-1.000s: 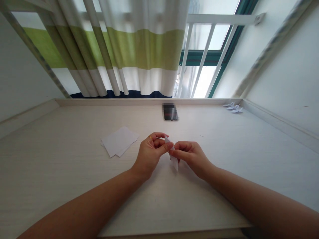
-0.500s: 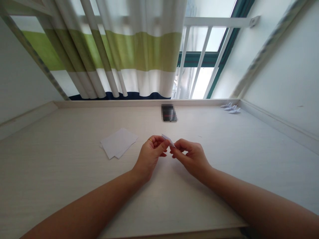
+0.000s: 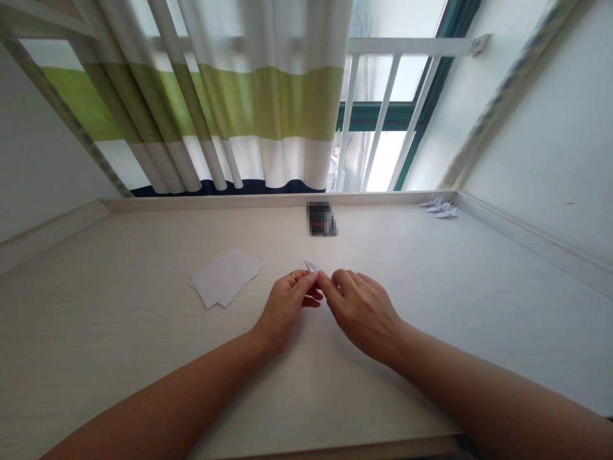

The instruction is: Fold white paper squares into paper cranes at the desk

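A small folded piece of white paper (image 3: 311,266) is pinched between the fingertips of both my hands over the middle of the pale wooden table (image 3: 96,306). My left hand (image 3: 286,306), with a ring on one finger, is closed on the paper's left side. My right hand (image 3: 359,306) lies palm down with its fingers pressed onto the same paper from the right. Only a small tip of the paper shows above my fingers; the rest is hidden under them.
A few white paper sheets (image 3: 225,278) lie to the left of my hands. A dark blurred object (image 3: 322,219) sits near the table's far edge. Small folded paper figures (image 3: 438,207) rest in the far right corner. Striped curtains (image 3: 230,108) and a window are behind.
The paper has gone from hanging upright between my fingers to low and nearly covered. My right hand has turned palm down over it. Both hands have sunk toward the table.
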`<action>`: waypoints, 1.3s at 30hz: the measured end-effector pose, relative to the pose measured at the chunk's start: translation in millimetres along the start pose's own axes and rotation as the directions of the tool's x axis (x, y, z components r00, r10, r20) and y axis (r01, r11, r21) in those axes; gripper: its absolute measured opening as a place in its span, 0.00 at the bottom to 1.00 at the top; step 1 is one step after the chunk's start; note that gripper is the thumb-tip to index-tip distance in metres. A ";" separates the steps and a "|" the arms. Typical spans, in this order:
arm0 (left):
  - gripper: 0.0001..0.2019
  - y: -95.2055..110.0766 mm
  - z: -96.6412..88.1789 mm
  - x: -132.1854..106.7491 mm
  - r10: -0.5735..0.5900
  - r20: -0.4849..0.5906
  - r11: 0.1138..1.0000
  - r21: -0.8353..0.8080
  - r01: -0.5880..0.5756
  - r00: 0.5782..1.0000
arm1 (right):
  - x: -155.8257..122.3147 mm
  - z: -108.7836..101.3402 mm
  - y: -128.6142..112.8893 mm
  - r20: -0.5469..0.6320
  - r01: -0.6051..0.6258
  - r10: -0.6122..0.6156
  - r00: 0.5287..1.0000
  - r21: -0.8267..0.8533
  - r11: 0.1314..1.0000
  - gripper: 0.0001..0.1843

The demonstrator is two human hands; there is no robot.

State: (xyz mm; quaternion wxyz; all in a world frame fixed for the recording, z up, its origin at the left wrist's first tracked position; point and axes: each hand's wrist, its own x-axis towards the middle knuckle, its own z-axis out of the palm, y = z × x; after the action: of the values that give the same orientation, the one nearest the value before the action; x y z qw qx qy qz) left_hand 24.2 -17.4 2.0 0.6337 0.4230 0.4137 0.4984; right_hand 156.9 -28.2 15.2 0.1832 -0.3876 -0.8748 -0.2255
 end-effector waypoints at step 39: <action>0.06 15.3 -7.2 -2.8 -0.048 0.063 0.987 -0.147 0.057 0.997 | 1.9 3.1 39.0 -0.103 0.088 -0.021 0.994 0.703 0.706 0.07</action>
State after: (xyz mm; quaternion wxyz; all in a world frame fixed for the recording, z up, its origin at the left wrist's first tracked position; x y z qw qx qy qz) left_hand 12.7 -17.1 14.7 0.6885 0.3781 0.3673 0.4980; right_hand 184.9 -2.0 23.5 0.3485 -0.2519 -0.8968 0.1041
